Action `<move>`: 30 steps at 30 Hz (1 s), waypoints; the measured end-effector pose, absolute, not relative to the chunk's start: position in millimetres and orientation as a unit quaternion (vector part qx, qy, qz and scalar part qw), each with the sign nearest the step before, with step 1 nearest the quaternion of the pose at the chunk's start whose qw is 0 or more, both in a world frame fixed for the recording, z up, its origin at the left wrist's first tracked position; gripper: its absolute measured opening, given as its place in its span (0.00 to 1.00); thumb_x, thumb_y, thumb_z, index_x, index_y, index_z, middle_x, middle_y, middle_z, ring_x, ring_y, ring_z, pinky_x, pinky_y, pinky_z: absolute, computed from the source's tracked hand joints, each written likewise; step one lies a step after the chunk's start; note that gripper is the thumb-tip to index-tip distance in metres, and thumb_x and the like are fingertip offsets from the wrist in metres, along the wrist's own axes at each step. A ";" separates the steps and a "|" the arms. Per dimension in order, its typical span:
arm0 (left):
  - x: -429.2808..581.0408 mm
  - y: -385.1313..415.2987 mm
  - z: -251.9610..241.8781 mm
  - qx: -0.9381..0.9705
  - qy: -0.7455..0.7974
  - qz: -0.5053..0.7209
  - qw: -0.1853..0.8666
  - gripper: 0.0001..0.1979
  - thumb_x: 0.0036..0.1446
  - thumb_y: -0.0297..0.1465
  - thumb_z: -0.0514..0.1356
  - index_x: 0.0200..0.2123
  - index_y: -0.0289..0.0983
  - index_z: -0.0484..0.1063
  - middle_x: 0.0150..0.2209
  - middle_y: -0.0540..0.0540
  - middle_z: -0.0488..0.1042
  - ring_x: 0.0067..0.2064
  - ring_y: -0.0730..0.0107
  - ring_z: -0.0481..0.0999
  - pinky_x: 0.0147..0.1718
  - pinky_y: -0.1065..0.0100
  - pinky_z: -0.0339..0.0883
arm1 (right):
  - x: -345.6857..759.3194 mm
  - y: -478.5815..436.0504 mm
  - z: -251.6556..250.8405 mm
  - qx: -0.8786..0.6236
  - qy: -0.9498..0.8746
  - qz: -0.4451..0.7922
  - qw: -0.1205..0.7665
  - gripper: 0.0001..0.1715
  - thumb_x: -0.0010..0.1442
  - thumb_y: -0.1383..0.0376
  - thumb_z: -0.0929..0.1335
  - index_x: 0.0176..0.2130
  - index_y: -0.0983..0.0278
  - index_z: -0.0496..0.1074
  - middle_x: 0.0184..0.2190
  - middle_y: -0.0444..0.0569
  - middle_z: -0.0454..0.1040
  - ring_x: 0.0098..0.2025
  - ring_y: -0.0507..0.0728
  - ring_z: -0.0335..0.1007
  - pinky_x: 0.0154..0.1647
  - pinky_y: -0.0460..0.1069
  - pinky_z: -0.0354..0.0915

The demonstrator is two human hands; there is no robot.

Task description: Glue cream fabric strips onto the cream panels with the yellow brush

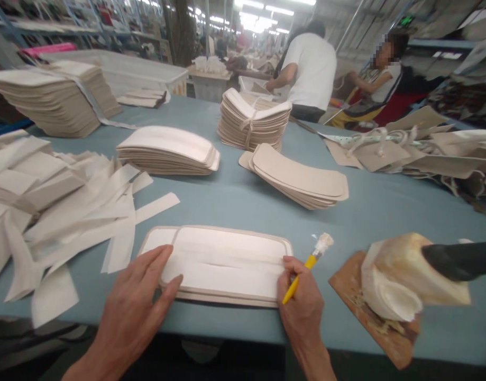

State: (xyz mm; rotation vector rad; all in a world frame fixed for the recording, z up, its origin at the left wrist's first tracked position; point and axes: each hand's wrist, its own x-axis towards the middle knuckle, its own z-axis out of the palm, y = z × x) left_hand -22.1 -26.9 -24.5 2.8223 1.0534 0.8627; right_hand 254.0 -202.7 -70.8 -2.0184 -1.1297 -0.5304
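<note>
A small stack of flat panels [227, 264], white on top with beige edges and rounded corners, lies in front of me on the blue-green table. My left hand [143, 291] rests on its left end, fingers stretched and thumb apart. At the right end, my right hand [300, 296] grips a yellow-handled brush [306, 272] while touching the panels' edge. White paste coats the bristles, which point up and away. Right of that hand, a container crusted with glue [393, 275] sits tilted on a brown board [348, 275]; a dark handle or tube sticks out of it.
White strips [76, 206] are heaped at the left. Farther back are a white-topped panel stack [167, 148], a beige stack [302, 177], a tied bundle [253, 119] and a tall strapped stack [56, 95]. Loose beige pieces [409, 143] cover the right. Two people are beyond the table.
</note>
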 end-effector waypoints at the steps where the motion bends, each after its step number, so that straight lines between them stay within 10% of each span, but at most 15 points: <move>1: -16.8 -27.6 -23.4 0.920 0.295 0.257 -0.013 0.30 0.73 0.45 0.52 0.70 0.32 0.63 0.67 0.31 0.72 0.67 0.44 0.72 0.65 0.48 0.66 | 254.2 -202.7 -70.7 -0.788 -0.440 -0.206 0.378 0.07 0.74 0.65 0.62 0.47 0.61 0.69 0.46 0.54 0.83 0.46 0.60 0.82 0.47 0.54 0.76; 8: 21.1 -26.7 -34.5 0.968 0.139 0.195 -0.074 0.49 0.69 0.58 0.51 0.77 0.29 0.47 0.76 0.32 0.60 0.75 0.42 0.62 0.74 0.51 0.47 | 254.4 -203.4 -73.9 -0.787 -0.402 -0.180 0.433 0.08 0.72 0.67 0.62 0.48 0.60 0.69 0.48 0.55 0.82 0.49 0.61 0.82 0.49 0.56 0.78; 19: 41.5 -23.0 -28.6 0.971 0.062 0.220 -0.073 0.47 0.68 0.55 0.53 0.76 0.27 0.52 0.76 0.32 0.58 0.79 0.45 0.52 0.78 0.55 0.34 | 253.1 -202.1 -65.7 -0.761 -0.370 -0.173 0.504 0.10 0.71 0.72 0.61 0.47 0.59 0.68 0.49 0.53 0.81 0.52 0.57 0.81 0.53 0.55 0.77; 25: 67.0 -17.7 -21.3 0.971 -0.007 0.230 -0.067 0.49 0.64 0.55 0.57 0.76 0.26 0.53 0.77 0.32 0.56 0.77 0.44 0.56 0.78 0.56 0.35 | 251.1 -199.7 -64.2 -0.758 -0.356 -0.169 0.520 0.12 0.71 0.73 0.60 0.48 0.59 0.69 0.49 0.53 0.80 0.53 0.57 0.80 0.54 0.55 0.76; 30: 75.4 -16.9 -31.4 0.973 -0.026 0.223 -0.049 0.52 0.61 0.53 0.60 0.78 0.30 0.49 0.75 0.33 0.60 0.71 0.41 0.68 0.72 0.52 0.56 | 250.7 -198.9 -61.9 -0.759 -0.343 -0.152 0.532 0.12 0.72 0.72 0.60 0.48 0.59 0.68 0.50 0.55 0.80 0.54 0.57 0.80 0.54 0.56 0.76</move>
